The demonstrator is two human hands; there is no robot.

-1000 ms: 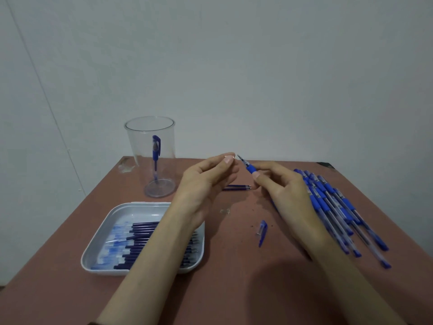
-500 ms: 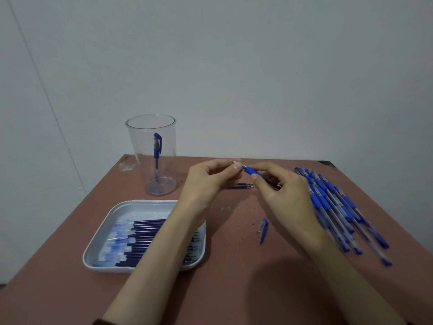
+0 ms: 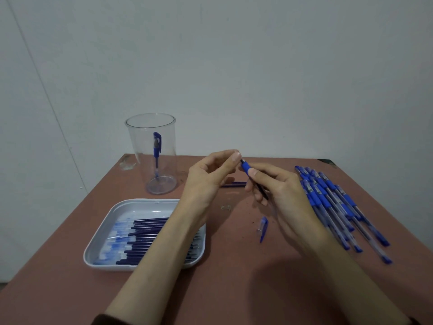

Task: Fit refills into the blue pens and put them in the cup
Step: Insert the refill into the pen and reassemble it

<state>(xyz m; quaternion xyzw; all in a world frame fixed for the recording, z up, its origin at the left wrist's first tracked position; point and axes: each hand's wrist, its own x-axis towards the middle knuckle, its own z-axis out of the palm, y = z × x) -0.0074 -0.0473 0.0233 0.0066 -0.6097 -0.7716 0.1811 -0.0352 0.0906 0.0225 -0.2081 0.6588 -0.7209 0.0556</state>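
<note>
from my seat i see the table [image 3: 234, 289] running away toward a pale wall. at its 8 o'clock sits the white tray [image 3: 124, 213], and the dark blue refills [image 3: 145, 240] lie in it side by side, their pale ends toward the tray's left side. the left forearm crosses over the tray's right part. at 11 o'clock the clear cup [image 3: 151, 158] stands upright, and a capped pen [image 3: 156, 148] stands inside it, clip end up. just right of the cup, near 12 o'clock, my left hand [image 3: 206, 179] is raised above the table with its fingers curled in, thumb and forefinger pinched on the front end of the pen [image 3: 246, 167]. that pen is in the air between both hands, apart from the cup, tilted with its blue grip up and to the left and its dark shaft running down to the right. below the hands a loose refill [image 3: 234, 184] lies flat on the table, partly hidden by the left hand. my right hand [image 3: 288, 198] grasps the pen too, with its fingers curled round the shaft just behind the grip. at 5 o'clock from the pen, a blue cap [image 3: 263, 228] lies alone on the table, near the right wrist. at the table's 3 o'clock the pile [image 3: 332, 202] of blue pens lies fanned out, touching and overlapping one another.
</note>
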